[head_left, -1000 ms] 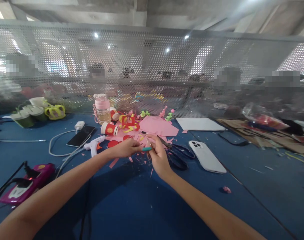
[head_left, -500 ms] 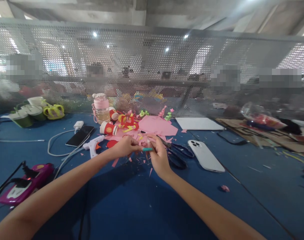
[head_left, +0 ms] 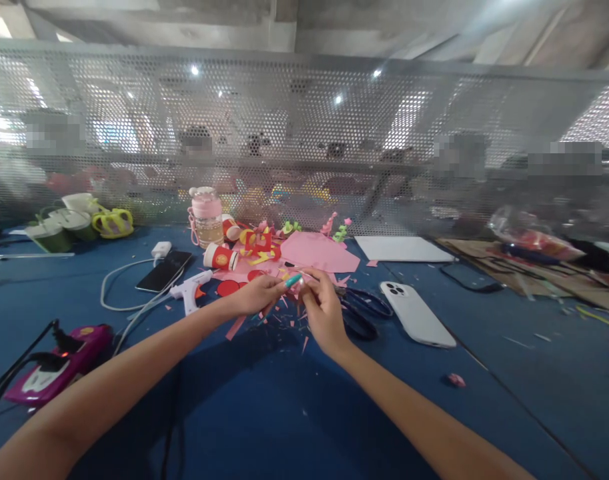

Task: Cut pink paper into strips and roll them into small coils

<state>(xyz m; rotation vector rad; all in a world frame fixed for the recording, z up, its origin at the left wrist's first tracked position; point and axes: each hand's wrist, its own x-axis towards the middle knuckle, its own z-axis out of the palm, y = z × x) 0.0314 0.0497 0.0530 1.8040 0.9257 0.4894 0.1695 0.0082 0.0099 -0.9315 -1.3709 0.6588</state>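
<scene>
Over the scraps my two hands meet, fingertips almost together. My left hand (head_left: 258, 294) pinches a short teal stick-like piece (head_left: 293, 281), which tilts up to the right. The fingers of my right hand (head_left: 326, 308) are closed just right of its end; a small pale bit shows at their tips, too small to name. Pink paper (head_left: 318, 251) and many cut scraps lie behind and beneath the hands. Dark-handled scissors (head_left: 363, 328) rest right beside my right hand, their blades partly hidden. A white glue gun (head_left: 189, 291) lies left of my left hand, near a red disc (head_left: 228, 288).
A pink-lidded bottle (head_left: 207, 217) and a tipped red paper cup (head_left: 220, 257) stand behind. Leftward are a black phone (head_left: 163, 272), cables and a purple power strip (head_left: 61, 365). A white phone (head_left: 415, 313) lies right; a perforated metal screen (head_left: 294, 120) borders the back.
The teal piece has turned from nearly level to tilted, rising slightly between my fingers. My hands stay close together. The whole view has shifted a little.
</scene>
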